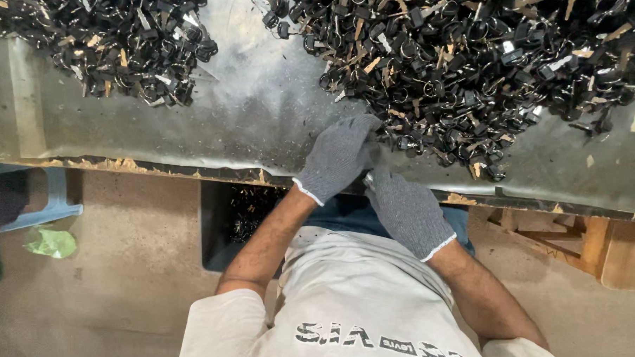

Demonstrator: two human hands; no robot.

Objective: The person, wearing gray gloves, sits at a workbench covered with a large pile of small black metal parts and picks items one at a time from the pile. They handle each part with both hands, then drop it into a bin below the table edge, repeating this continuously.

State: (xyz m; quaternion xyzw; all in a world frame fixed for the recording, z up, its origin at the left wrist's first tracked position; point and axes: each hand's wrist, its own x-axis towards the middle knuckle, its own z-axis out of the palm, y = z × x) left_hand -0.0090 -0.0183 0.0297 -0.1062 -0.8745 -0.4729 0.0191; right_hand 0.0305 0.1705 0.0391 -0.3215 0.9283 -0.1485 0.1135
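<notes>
two grey-gloved hands meet at the near edge of a grey metal-topped bench [263,120]. the left hand [338,157] reaches into the near fringe of a big heap of small black parts [469,64]. the right hand [408,211] sits just beside it, pinching a small pale piece [368,178]. a smaller black heap [111,34] lies at the far left corner.

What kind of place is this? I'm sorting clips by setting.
Probably a small workshop or factory sorting bench: gloved left hand and right hand at a scuffed metal-topped table bearing big heaps of small black parts, with a bin below.
</notes>
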